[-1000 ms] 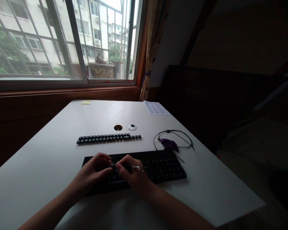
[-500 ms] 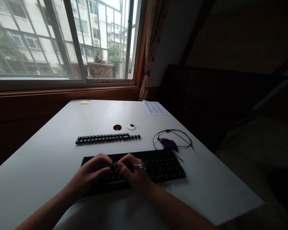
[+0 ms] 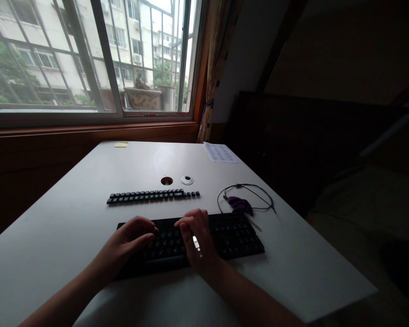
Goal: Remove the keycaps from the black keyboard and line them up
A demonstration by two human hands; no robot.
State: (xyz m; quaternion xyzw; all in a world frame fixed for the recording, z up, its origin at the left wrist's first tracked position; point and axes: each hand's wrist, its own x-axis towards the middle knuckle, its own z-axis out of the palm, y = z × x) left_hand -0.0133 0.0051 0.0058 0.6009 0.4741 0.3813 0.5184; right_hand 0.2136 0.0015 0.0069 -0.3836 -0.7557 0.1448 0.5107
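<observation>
1. The worktop [image 3: 71, 200] carried the work, which looked partway along: two neat rows of keycaps [image 3: 146, 196] lay off, while many caps were still fitted.
2. The keyboard [image 3: 240, 236] sat near the close edge of the worktop, under the hands. It was black, long and slightly slanted; its far strip between the hands looked dark and seemed bare, with capped rows nearer.
3. The right hand [image 3: 202, 240], above the keyboard's middle, had its fingers bent and appeared to grasp a bright metal tool; the left hand [image 3: 131, 238], over the keyboard's left part, pinched something small.
4. The loose rows lay beyond the keyboard, apart from it.
5. The metal tool [image 3: 196, 244] showed only partly.
6. The dark piece [image 3: 156, 231] at the left fingertips was probably a keycap.
</observation>
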